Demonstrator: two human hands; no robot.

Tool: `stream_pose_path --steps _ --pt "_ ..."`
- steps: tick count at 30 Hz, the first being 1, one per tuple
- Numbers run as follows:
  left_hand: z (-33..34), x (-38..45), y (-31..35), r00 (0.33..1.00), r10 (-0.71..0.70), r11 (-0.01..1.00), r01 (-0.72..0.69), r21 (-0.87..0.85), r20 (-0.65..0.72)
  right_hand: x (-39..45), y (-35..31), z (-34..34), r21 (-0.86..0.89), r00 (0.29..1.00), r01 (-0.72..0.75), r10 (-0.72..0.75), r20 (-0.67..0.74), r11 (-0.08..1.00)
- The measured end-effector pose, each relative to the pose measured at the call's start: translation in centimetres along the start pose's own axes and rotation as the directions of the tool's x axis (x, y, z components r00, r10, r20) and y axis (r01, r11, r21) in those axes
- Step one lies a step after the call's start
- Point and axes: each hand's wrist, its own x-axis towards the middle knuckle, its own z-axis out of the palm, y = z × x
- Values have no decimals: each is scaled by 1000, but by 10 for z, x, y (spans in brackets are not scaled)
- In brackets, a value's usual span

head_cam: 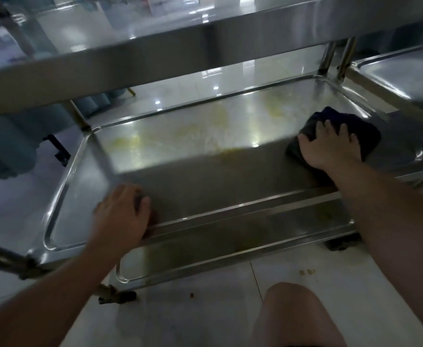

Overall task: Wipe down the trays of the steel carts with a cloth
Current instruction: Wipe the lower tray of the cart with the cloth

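A steel cart stands in front of me with a middle tray carrying yellowish smears across its far half. My right hand presses a dark cloth flat against the tray's right end, fingers spread over it. My left hand grips the tray's near rim at the left, fingers curled over the edge. Below sits a lower tray. The top tray's underside and side wall span the upper part of the view.
A second steel cart's tray stands close on the right. A tubular handle juts in at the lower left. The cart's castors rest on a pale tiled floor with small crumbs. My bare knee is at the bottom.
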Motion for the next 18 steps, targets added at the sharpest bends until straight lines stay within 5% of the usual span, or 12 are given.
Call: stream_pose_path --steps 5,8,11,14,18 --pt "2 2 -16 989 -139 990 140 -11 53 -52 -123 34 -32 950 308 -309 -35 951" --pt "3 0 -15 989 -144 989 145 -25 33 -88 -192 56 2 810 585 -584 57 811" --pt "3 -1 -17 990 -132 990 134 -37 41 -89 -193 55 -16 709 701 -694 126 713" --pt "4 -3 -17 993 -111 992 113 -50 35 -59 -136 40 -56 798 602 -598 66 797" --pt "5 -4 -17 992 -122 990 124 -66 34 -21 -34 13 -58 983 155 -160 -96 986"
